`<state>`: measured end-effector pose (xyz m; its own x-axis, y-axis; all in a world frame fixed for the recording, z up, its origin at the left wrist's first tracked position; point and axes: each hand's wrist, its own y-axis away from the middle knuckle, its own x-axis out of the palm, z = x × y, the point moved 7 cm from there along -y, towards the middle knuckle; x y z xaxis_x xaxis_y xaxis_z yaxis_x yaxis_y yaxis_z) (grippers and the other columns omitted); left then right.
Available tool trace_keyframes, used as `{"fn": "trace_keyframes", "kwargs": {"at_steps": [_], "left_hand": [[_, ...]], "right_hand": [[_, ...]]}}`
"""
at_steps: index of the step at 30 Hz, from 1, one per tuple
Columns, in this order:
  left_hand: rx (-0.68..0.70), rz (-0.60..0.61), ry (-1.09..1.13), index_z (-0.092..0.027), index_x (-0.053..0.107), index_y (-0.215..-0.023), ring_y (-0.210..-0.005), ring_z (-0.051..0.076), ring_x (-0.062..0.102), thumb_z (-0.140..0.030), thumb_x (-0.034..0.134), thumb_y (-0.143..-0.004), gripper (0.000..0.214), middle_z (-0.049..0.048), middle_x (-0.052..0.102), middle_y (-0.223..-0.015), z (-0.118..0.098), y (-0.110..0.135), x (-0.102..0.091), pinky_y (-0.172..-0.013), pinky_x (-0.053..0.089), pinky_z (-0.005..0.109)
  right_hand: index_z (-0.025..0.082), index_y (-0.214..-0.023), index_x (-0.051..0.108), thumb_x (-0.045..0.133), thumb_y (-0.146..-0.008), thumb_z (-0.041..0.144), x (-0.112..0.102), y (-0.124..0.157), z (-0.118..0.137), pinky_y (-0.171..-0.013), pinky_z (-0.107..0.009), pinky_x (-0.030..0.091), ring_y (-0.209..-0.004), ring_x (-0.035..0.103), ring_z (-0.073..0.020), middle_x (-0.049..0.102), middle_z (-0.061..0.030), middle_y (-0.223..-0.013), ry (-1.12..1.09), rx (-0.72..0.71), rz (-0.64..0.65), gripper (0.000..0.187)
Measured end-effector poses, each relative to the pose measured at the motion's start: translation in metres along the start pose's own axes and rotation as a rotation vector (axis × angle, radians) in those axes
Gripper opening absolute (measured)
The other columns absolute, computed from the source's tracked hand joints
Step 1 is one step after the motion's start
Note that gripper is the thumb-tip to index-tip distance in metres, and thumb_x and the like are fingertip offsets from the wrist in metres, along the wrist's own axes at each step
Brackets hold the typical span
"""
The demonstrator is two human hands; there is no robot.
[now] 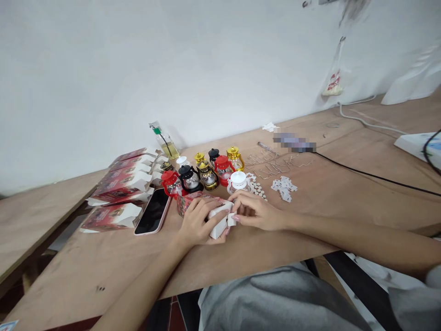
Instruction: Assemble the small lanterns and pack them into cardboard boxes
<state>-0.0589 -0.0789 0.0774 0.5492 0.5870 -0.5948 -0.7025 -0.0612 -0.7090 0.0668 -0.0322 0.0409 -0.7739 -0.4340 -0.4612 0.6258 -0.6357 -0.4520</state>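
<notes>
A small red printed cardboard box (217, 226) lies on its side just above the wooden table, its white end facing me. My left hand (199, 222) is wrapped over the top and round the box, gripping it. At the right of that white end, my right hand (259, 212) pinches a white flap between thumb and fingers. What the box contains is hidden. Close behind my hands stand small lanterns: a white one (238, 180), a red one (223, 168), a black one (189, 177), a bronze one (208, 174) and several others.
Several red boxes with raised flaps (119, 180) line the left edge beside a phone (153, 211). Right of the lanterns lie button cells (257, 189), white plastic pieces (284, 187), wire handles (275, 165) and a screwdriver (267, 148). A bottle of yellowish liquid (168, 146) leans near the wall.
</notes>
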Motion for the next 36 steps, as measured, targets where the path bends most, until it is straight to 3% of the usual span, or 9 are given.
{"fn": "trace_keyframes", "kwargs": {"at_steps": [9, 25, 36], "left_hand": [[-0.005, 0.006, -0.009, -0.017, 0.056, -0.102, -0.088, 0.024, 0.064, -0.032, 0.067, -0.069, 0.038, 0.0127, 0.066, -0.095, 0.000, -0.001, 0.001, -0.071, 0.051, 0.036], [-0.019, 0.009, -0.002, -0.017, 0.056, -0.104, -0.088, 0.025, 0.064, -0.032, 0.069, -0.068, 0.041, 0.0126, 0.067, -0.095, 0.001, 0.000, 0.003, -0.069, 0.052, 0.036], [-0.012, -0.024, 0.023, -0.016, 0.056, -0.102, -0.090, 0.025, 0.064, -0.033, 0.069, -0.068, 0.040, 0.0129, 0.065, -0.097, -0.005, -0.001, 0.002, -0.071, 0.052, 0.037]], "right_hand": [[0.017, -0.088, 0.055, 0.058, -0.087, 0.027, 0.000, 0.000, 0.001, -0.059, -0.020, 0.050, -0.065, 0.052, -0.0055, 0.054, -0.0044, -0.100, 0.038, -0.023, -0.065, 0.011], [0.019, -0.093, 0.055, 0.053, -0.091, 0.033, -0.001, 0.002, 0.003, -0.070, -0.026, 0.048, -0.077, 0.056, -0.0117, 0.060, -0.0046, -0.096, 0.190, -0.083, -0.138, 0.015], [0.021, -0.097, 0.043, 0.059, -0.085, 0.046, 0.002, 0.005, -0.016, -0.058, -0.025, 0.043, -0.062, 0.056, -0.0118, 0.055, 0.0040, -0.072, 0.074, 0.131, -0.085, 0.032]]}}
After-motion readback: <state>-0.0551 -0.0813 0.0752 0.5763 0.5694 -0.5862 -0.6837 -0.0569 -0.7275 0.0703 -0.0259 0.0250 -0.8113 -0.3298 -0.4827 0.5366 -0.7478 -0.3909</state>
